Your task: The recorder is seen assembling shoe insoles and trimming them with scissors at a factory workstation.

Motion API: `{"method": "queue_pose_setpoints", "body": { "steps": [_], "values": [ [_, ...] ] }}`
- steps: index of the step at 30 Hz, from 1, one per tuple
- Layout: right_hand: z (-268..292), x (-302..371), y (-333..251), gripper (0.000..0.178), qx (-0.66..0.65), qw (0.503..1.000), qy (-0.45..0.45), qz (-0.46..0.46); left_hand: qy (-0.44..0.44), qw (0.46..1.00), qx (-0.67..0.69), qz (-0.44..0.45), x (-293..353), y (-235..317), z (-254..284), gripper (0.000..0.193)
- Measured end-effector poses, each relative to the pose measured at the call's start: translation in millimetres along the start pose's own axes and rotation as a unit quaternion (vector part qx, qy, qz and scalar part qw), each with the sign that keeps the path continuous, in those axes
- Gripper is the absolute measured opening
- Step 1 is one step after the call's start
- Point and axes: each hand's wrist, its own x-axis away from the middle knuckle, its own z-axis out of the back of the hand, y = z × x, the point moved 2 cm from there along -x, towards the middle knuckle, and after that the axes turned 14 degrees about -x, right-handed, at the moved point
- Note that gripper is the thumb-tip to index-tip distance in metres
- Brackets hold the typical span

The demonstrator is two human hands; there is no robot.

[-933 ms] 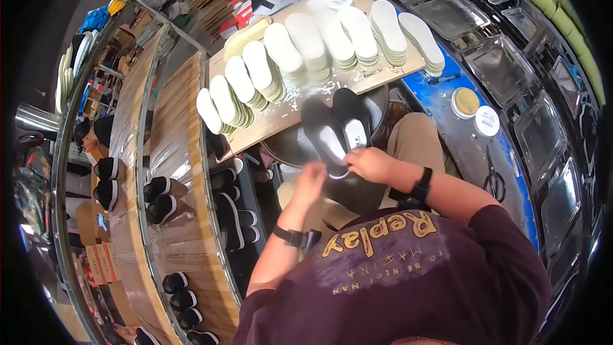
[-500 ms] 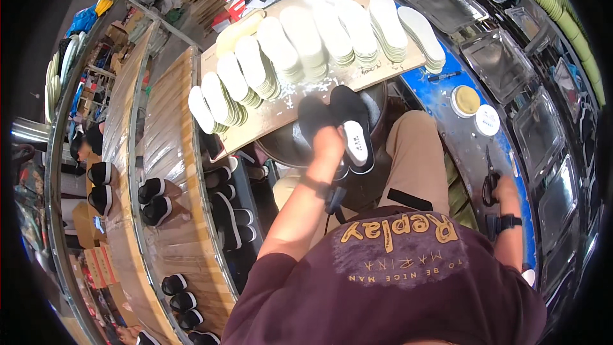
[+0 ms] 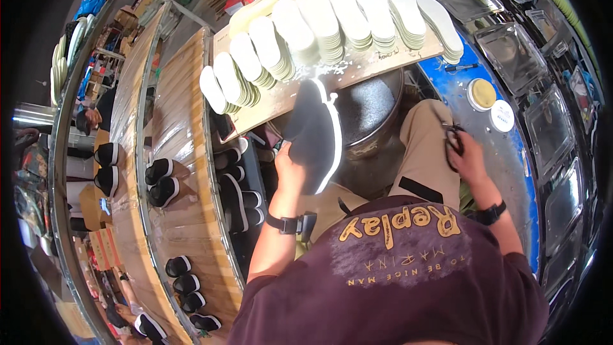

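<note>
My left hand [image 3: 288,171] grips a black shoe [image 3: 308,131] with a white sole edge, tilted up over my lap and blurred by motion. Whether a second shoe lies behind it I cannot tell. Above my right thigh, my right hand [image 3: 471,158] is closed round black-handled scissors [image 3: 454,139]; their blades are hard to make out. Beyond the shoe, a board [image 3: 408,56] carries several stacks of white insoles [image 3: 317,22] in a row, with small white scraps near its front edge. A dark round metal drum [image 3: 370,105] stands under the board's near edge.
To the right, a blue-edged bench [image 3: 504,166] holds a marker [image 3: 462,68], a tin of yellowish stuff [image 3: 481,94] and a white round lid [image 3: 502,115]. Clear plastic trays [image 3: 511,54] line the far right. Wooden racks [image 3: 175,121] with black shoes [image 3: 164,191] stand left.
My left hand has lifted the black footwear off the drum area and drawn it left and nearer. My right hand has taken the scissors from the bench and brought them over my thigh.
</note>
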Motion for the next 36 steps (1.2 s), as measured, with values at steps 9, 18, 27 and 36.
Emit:
{"method": "queue_pose_setpoints", "body": {
  "steps": [9,18,27,36],
  "values": [
    [-95.0,-29.0,-114.8,0.057,0.104,0.937,-0.282,0.179,0.081,0.942,-0.309,-0.107,36.6,-44.7,26.0,0.019],
    [-102.9,-38.4,-106.1,0.055,0.144,0.930,-0.330,0.069,0.051,0.963,-0.239,-0.111,60.3,-48.0,32.9,0.018],
    [-111.6,-38.1,-102.0,0.055,0.153,0.936,-0.296,0.110,-0.032,0.965,-0.221,-0.135,65.4,-49.5,33.5,0.020],
    [-120.2,-13.4,-85.1,0.053,0.081,0.927,-0.332,0.156,0.010,0.703,0.652,0.286,31.2,-2.6,2.0,0.013]
  ]
}}
